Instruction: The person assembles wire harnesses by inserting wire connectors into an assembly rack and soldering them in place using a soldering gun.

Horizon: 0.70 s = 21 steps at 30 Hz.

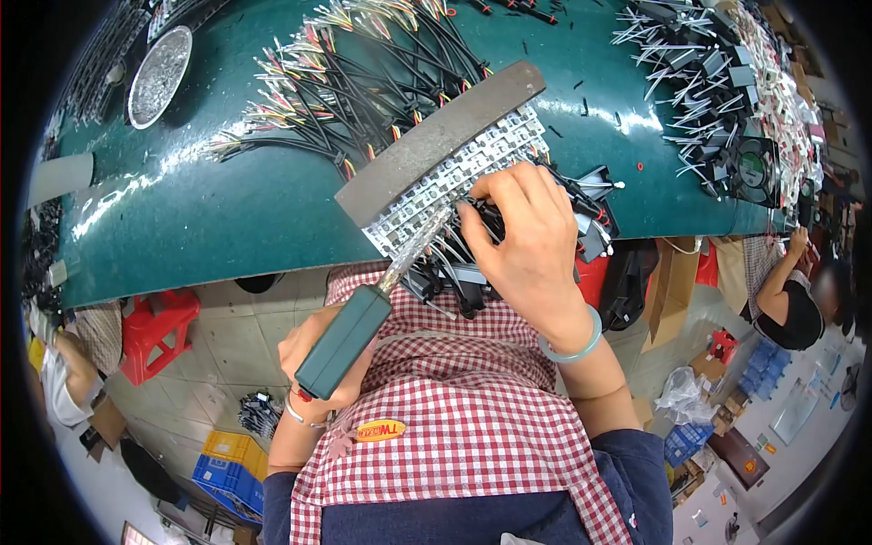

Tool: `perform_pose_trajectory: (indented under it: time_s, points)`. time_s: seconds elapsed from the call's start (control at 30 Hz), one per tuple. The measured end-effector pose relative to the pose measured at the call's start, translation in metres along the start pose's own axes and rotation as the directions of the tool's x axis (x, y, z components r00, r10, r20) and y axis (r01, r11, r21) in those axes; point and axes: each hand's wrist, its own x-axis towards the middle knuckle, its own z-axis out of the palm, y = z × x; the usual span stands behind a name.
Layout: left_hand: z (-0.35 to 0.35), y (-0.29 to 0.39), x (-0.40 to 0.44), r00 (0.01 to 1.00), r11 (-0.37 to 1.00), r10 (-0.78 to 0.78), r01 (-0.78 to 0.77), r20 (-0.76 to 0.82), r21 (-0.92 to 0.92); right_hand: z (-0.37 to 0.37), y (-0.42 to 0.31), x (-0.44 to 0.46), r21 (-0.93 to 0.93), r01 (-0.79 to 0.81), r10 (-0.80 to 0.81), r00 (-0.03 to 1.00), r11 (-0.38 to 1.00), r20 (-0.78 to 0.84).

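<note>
My left hand (318,350) is closed around a dark green, boxy-handled tool (343,342) with a long shiny nozzle, perhaps a glue gun. Its tip reaches the front rows of a panel of small white circuit boards (445,186). At that same edge, the thumb and curled fingers of my right hand (522,232) close on a black cable (480,205), whose end is partly hidden. Across the panel lies a heavy grey bar (445,141). Black cables with black housings (468,282) hang from the panel's near side over the table edge.
Bundles of black cables with coloured wire ends (318,86) spread behind the bar. A round dish (161,77) stands at the back left. Black parts with white wires (699,77) pile up at the right beside a fan (756,170). A red stool (159,336) and other people are nearby.
</note>
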Motion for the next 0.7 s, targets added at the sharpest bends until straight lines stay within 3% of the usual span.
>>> perform_pose_trajectory:
  time_s: [0.2, 0.5, 0.7]
  points:
    - [0.0016, 0.0006, 0.0, 0.998, 0.999, -0.05, 0.049, -0.033, -0.024, 0.0047, 0.0028, 0.0001, 0.038, 0.036, -0.035, 0.999, 0.999, -0.028]
    - [0.0024, -0.0071, 0.0007, 0.997, 0.996, 0.074, -0.073, -0.003, 0.044, 0.0027, -0.0028, 0.0039, -0.009, 0.039, -0.039, 0.999, 0.999, 0.001]
    - [0.0025, -0.0049, 0.0015, 1.0, 1.0, 0.013, -0.013, 0.004, -0.016, 0.0087, 0.0021, 0.002, -0.053, 0.083, -0.083, 0.997, 0.995, -0.003]
